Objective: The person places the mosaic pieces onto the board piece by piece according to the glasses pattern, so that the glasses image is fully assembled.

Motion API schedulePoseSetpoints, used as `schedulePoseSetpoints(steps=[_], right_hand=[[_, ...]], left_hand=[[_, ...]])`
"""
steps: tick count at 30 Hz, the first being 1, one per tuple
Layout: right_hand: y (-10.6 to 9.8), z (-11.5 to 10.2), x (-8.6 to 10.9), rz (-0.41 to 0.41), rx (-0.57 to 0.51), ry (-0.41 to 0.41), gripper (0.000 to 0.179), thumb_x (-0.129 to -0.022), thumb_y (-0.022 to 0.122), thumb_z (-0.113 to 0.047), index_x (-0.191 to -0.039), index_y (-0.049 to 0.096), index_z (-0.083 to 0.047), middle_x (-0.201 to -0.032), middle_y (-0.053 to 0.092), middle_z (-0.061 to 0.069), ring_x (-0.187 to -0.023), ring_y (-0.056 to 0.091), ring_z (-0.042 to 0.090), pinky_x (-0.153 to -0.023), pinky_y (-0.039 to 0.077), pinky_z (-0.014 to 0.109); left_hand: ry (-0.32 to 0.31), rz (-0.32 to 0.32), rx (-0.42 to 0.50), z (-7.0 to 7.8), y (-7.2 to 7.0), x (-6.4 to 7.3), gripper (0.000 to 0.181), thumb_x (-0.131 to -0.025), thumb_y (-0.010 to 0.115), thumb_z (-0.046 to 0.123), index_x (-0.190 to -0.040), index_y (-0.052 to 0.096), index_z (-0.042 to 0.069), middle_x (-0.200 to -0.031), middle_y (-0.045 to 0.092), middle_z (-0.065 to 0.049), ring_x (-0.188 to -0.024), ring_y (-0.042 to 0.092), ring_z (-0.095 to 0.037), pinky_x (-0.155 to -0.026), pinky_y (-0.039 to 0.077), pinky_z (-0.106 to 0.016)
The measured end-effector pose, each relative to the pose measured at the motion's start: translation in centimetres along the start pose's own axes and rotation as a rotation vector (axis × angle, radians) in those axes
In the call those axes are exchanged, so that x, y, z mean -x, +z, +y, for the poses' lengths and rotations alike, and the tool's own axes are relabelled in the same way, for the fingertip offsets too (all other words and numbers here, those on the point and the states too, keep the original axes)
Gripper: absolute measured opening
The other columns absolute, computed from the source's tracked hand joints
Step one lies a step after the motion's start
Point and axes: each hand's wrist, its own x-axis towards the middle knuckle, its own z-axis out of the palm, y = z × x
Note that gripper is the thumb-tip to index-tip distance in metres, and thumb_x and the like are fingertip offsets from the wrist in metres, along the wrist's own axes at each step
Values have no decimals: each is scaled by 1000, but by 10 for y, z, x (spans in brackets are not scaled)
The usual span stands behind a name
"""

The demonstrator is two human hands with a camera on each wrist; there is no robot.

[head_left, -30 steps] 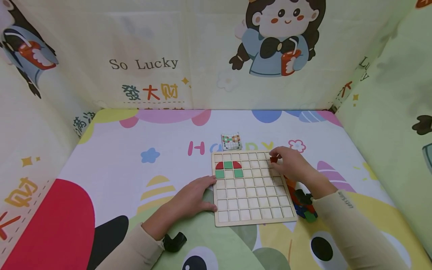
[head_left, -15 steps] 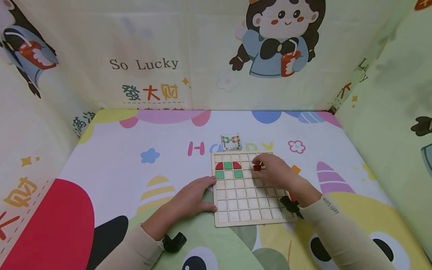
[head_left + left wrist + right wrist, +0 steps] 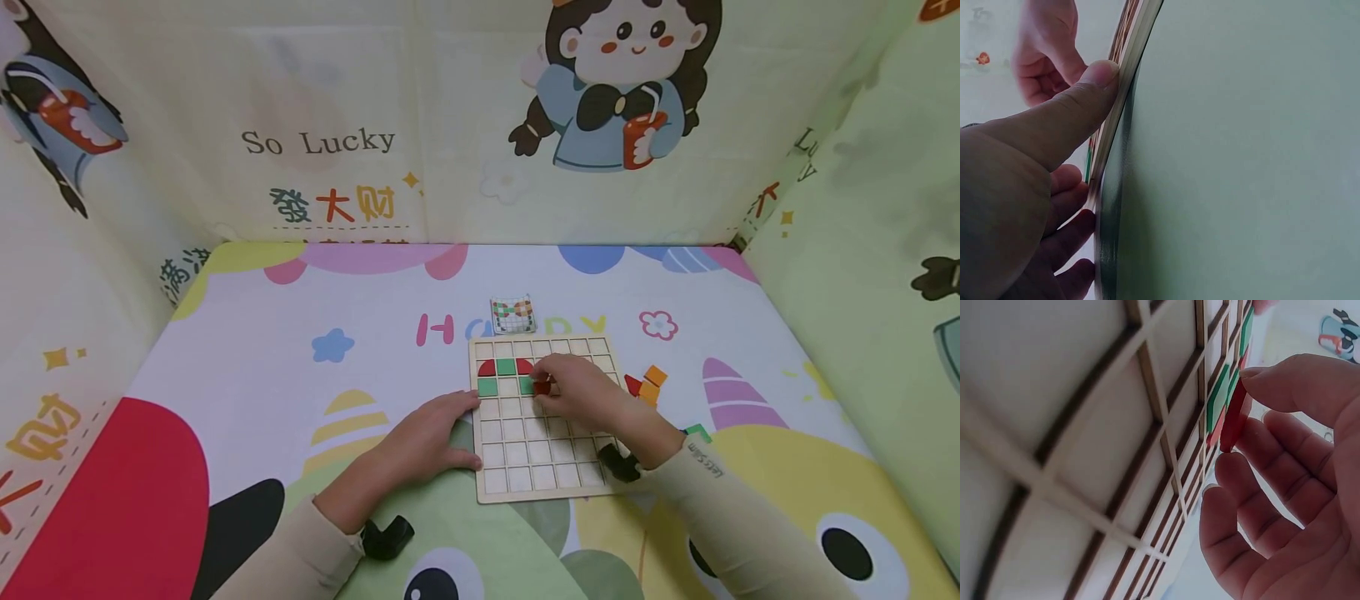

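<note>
A wooden grid board (image 3: 532, 500) lies on the table, seen in the head view. My left hand (image 3: 423, 437) is at its left edge, with thumb (image 3: 1100, 75) and fingertips touching the side. Over the upper middle of the board, my right hand (image 3: 581, 390) pinches a red block (image 3: 1235, 415) between thumb and fingers. The right wrist view has this block tilted, close beside a green tile (image 3: 1216, 400). Red curved-edge tiles (image 3: 487, 368) and green square tiles (image 3: 506, 367) sit in cells at the board's upper left. The right fingers partly cover the rightmost tiles.
Behind the board lies a small pattern card (image 3: 513, 315). Orange blocks (image 3: 652, 382), a red block (image 3: 633, 385) and a green block (image 3: 698, 432) lie right of the board, partly behind the right forearm. Printed cloth walls (image 3: 450, 125) surround the table.
My right hand has carried the red block leftward from the board's upper right corner to beside the green tile. Orange blocks at the right are now uncovered. The left hand stays put.
</note>
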Motion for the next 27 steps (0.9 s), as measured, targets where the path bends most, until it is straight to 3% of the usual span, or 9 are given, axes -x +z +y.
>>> schedulePoseSetpoints(steps=[27], right_hand=[[11, -15, 1, -48, 52, 73, 23, -88, 77, -15, -108, 69, -9, -93, 64, -2, -86, 56, 18, -85, 52, 36]], left_hand=[[16, 1, 6, -1, 0, 0, 79, -80, 86, 33, -145, 50, 4, -151, 47, -10, -140, 40, -31, -112, 36, -46]])
